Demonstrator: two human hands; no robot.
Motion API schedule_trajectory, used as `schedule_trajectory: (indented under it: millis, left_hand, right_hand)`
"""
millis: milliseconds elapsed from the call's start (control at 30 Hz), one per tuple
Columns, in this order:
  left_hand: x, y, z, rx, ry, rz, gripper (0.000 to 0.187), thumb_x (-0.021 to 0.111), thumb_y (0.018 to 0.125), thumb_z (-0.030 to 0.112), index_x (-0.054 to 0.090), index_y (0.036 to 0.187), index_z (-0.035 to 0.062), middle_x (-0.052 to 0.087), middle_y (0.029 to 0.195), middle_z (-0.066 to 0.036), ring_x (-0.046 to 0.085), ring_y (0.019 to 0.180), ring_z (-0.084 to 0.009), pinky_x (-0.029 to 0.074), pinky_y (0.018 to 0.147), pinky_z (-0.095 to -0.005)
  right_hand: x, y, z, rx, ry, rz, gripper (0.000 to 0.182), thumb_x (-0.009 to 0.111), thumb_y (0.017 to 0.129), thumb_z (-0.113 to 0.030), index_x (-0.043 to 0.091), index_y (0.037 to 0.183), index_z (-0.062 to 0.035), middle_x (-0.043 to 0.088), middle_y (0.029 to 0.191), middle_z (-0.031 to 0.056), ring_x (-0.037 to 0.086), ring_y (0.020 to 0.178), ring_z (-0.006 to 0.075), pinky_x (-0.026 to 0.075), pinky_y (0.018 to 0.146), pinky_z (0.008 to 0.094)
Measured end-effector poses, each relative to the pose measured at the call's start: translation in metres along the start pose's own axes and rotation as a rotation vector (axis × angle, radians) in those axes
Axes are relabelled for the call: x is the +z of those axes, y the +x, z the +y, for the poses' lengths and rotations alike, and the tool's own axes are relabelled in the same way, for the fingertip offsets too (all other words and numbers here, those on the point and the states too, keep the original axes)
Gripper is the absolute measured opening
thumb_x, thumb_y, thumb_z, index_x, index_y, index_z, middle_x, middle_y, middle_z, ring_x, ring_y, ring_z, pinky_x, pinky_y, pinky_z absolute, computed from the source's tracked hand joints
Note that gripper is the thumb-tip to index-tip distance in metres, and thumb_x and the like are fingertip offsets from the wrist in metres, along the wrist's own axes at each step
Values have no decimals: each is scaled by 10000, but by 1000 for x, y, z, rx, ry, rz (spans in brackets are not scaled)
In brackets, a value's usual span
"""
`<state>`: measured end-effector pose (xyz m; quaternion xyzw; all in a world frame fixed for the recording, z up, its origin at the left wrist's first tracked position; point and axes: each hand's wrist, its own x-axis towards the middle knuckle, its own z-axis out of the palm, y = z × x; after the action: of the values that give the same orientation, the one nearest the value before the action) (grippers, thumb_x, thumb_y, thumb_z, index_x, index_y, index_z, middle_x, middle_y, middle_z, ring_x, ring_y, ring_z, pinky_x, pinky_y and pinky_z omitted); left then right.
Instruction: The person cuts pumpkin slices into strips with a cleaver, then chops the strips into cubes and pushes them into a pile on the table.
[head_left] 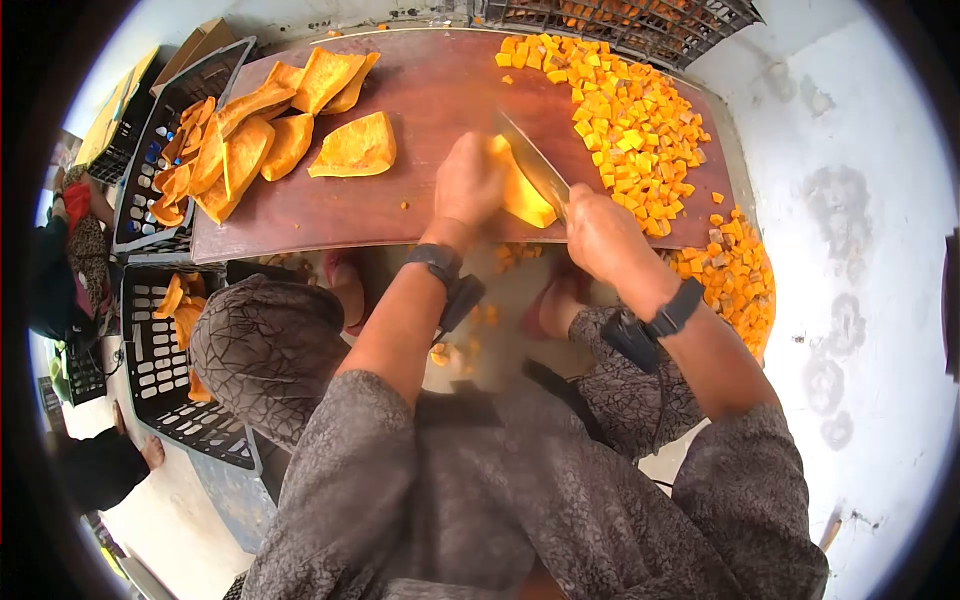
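My right hand (598,232) is wrapped round the handle of a knife (538,160), whose blade points up and to the left. The blade lies along the right side of an orange squash slab (522,190) on the reddish-brown table (450,90). My left hand (466,182), slightly blurred, is at the left side of that slab; its fingertips are smeared. To its left lies a single squash piece (355,147), with a pile of larger slabs (250,140) beyond it. Many small orange cubes (630,130) cover the table's right part.
More cubes (735,275) are heaped below the table's right corner. A black crate (180,370) holding squash pieces stands by my left knee. Another crate (625,25) is behind the table. Other people (95,465) are at the far left. A white wall (840,200) rises at right.
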<state>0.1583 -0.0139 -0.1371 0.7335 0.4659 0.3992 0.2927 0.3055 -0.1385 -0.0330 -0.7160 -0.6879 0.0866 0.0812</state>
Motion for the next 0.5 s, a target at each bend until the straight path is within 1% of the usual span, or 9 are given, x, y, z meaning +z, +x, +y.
schedule_trajectory:
  millis: [33,133,200,267,367,433,500]
  left_hand:
    - [0,0,1,-15,1,-10,358,696,761,122,531,1068,37,596,934,-182,614,861,-358,500,773,-408]
    - [-1,-1,7,-31,2,-31,358,695,760,120,531,1068,38,595,930,-181,611,861,-361,499,773,-410]
    - [-2,-6,6,-30,10,-51,359,695,761,120,531,1070,39,594,931,-181,609,862,-363,498,773,-411]
    - [-1,-2,5,31,34,-17,363,694,760,119,530,1075,42,592,932,-180,606,861,-363,497,775,-413]
    - [-1,-3,3,36,11,-12,364,694,763,122,529,1078,46,594,942,-178,609,862,-361,497,777,-415]
    - [-1,-3,0,37,7,11,364,695,764,123,530,1078,47,596,943,-177,610,864,-359,497,778,-416]
    - [0,-3,1,40,-5,31,363,696,765,125,530,1078,48,599,943,-176,611,865,-358,497,780,-417]
  right_hand:
    - [-3,-8,-2,35,-35,-64,100,533,875,-71,506,901,22,632,748,267,642,758,449,514,672,509]
    - [-2,-15,2,81,-43,-53,96,537,869,-66,506,885,23,633,749,267,640,754,453,513,674,511]
    - [6,-8,4,66,-27,-45,93,531,871,-64,507,884,25,634,752,267,641,760,451,514,681,511]
    - [9,3,4,51,-21,-16,91,526,873,-61,508,883,27,635,754,267,643,766,450,514,689,511]
    - [7,17,-5,35,3,-19,88,507,880,-56,511,890,31,641,772,270,646,788,450,512,711,515]
    - [4,21,-13,82,-31,-84,141,481,879,-79,561,921,30,668,852,268,664,840,436,514,753,517]
    - [4,18,-11,97,2,-56,110,498,875,-65,535,913,31,656,824,276,656,823,443,511,742,517]
